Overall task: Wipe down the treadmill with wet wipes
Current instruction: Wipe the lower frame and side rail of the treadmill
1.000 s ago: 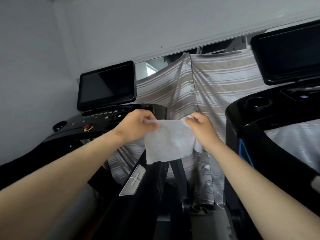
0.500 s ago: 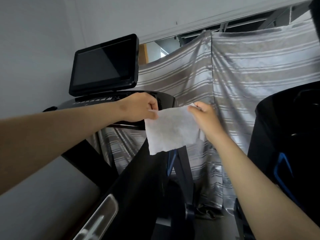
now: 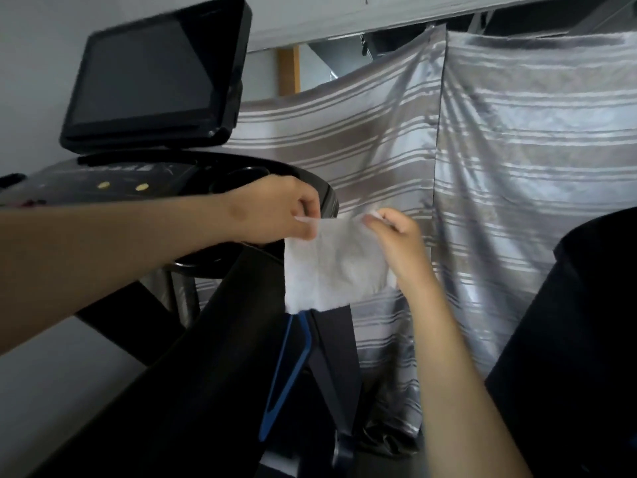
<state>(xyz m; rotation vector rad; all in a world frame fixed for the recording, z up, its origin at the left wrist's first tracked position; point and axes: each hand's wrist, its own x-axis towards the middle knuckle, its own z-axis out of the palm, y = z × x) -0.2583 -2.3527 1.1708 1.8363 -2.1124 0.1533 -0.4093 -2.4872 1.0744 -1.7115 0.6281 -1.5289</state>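
A white wet wipe hangs spread out in the air between my hands. My left hand pinches its top left corner and my right hand pinches its top right corner. Behind my left hand stands the black treadmill, with its dark screen up at the left, its console panel with yellow buttons below that, and a sloping black upright running down under the wipe. The wipe is not touching the treadmill.
A striped grey curtain hangs behind the machines. Part of a second black treadmill fills the right edge. A grey wall stands at the left. A blue-edged frame piece sits below the wipe.
The view has swung left and closer to the left treadmill; the right treadmill's screen has left the picture. Both hands still hold the wipe spread by its top corners.
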